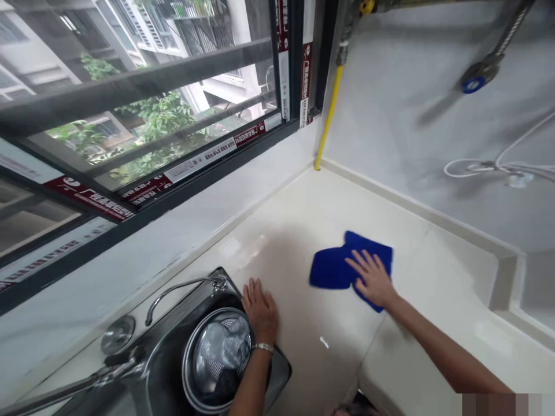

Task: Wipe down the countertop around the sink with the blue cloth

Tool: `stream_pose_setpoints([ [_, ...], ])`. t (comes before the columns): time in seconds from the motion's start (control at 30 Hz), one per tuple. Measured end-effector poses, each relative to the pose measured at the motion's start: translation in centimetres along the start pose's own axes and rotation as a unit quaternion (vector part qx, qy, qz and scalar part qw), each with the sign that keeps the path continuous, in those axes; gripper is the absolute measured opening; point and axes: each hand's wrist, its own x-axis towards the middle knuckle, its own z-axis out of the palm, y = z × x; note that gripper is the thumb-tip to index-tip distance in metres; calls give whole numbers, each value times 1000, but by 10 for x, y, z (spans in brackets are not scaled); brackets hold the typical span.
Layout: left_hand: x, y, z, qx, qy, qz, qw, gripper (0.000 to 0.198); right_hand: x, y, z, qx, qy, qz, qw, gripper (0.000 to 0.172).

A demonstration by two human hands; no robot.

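My right hand (373, 281) lies flat with spread fingers on a blue cloth (332, 268), pressing it against the cream countertop (303, 329). The cloth is partly folded, and its right part lies under my palm. To the left, my left hand (261, 312) rests with fingers stretched out at the edge of the sink (284, 370), holding nothing. A bracelet circles that wrist. Beside it, in the sink, stands a round metal colander (188, 364) with a clear plastic-looking item and something dark inside.
A thin curved tap (177, 286) and a larger faucet (108, 375) stand at the sink. The window frame (208, 167) runs along the left. A yellow pipe (330, 118) meets the counter's back corner. Loose white cables (498, 166) and a blue-capped valve (474, 84) are on the right wall.
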Motion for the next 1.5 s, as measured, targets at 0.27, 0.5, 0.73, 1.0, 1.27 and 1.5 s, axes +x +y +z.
stream_pose_setpoints([
  [0.27, -1, -8, -3, -7, -15, 22, 1000, 52, 135, 104, -3, 7, 76, 387, 919, 76],
  [0.5, -5, -6, -11, 16, -54, 10, 998, 54, 301, 80, -15, 53, 52, 394, 916, 75],
  [0.73, -7, -3, -14, 41, -67, -4, 997, 53, 386, -74, 3, 61, 7, 177, 982, 74],
  [1.0, -3, -8, -9, 15, -51, 4, 999, 53, 286, -254, 16, 156, -19, -173, 972, 68],
  [1.27, -9, -1, -1, 24, -24, -18, 999, 43, 166, -206, 17, 177, -53, -403, 897, 67],
  [1.5, -14, 8, -3, 11, -11, -8, 1000, 50, 180, -95, 13, 43, 27, -109, 993, 66],
])
